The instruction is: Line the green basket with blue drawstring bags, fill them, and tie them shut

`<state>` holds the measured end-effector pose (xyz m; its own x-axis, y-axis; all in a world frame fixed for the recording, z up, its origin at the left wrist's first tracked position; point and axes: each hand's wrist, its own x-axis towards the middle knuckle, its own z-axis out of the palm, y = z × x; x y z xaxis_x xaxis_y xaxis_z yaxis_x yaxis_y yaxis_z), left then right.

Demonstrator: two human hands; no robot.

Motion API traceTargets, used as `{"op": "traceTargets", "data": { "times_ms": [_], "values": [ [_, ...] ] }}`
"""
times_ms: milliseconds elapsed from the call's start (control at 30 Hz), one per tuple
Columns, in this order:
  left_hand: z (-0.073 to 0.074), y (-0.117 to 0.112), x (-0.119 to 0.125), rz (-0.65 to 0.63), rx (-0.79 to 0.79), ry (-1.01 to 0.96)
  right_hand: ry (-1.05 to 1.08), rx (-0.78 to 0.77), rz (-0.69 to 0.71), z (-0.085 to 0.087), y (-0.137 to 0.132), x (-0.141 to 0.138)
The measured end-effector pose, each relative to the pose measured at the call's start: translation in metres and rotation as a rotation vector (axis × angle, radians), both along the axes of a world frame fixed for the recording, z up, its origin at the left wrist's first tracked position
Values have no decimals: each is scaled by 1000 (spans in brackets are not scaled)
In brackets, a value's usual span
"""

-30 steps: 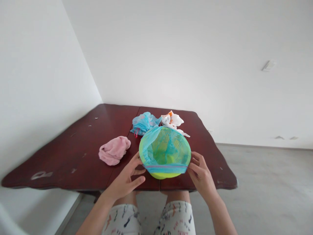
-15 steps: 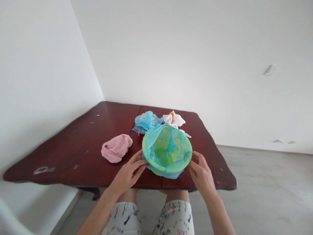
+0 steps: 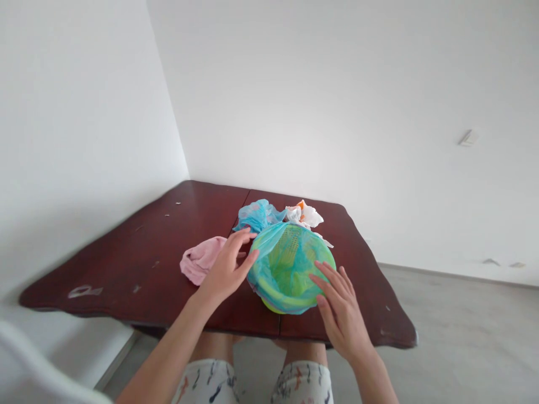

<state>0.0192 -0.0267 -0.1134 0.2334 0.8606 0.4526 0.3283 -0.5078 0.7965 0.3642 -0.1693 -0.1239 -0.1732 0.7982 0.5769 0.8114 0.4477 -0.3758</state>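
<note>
A lime-green plastic basket (image 3: 290, 264) lined with a thin blue plastic bag (image 3: 269, 247) stands near the front edge of a dark red wooden table (image 3: 168, 247). My left hand (image 3: 227, 266) lies against the basket's left rim, fingers stretched out over the blue bag. On the near right side my right hand (image 3: 339, 306) rests with fingers spread, touching the bag over the rim. Neither hand grips anything.
A crumpled pink cloth (image 3: 202, 258) lies left of the basket, partly behind my left hand. Behind the basket sit a bunched blue bag (image 3: 256, 214) and a white bag with some orange (image 3: 306, 214). White walls meet behind the table; grey floor at right.
My left hand has slid up along the basket's left rim. My right hand has moved from the side onto the near right rim. The bag now sits lower around the basket.
</note>
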Motion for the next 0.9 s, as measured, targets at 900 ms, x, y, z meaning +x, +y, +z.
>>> {"op": "traceTargets", "data": {
  "times_ms": [900],
  "values": [
    [47,40,50,-462,57,476,221,-24,-58,-43,16,-6]
  ]
}}
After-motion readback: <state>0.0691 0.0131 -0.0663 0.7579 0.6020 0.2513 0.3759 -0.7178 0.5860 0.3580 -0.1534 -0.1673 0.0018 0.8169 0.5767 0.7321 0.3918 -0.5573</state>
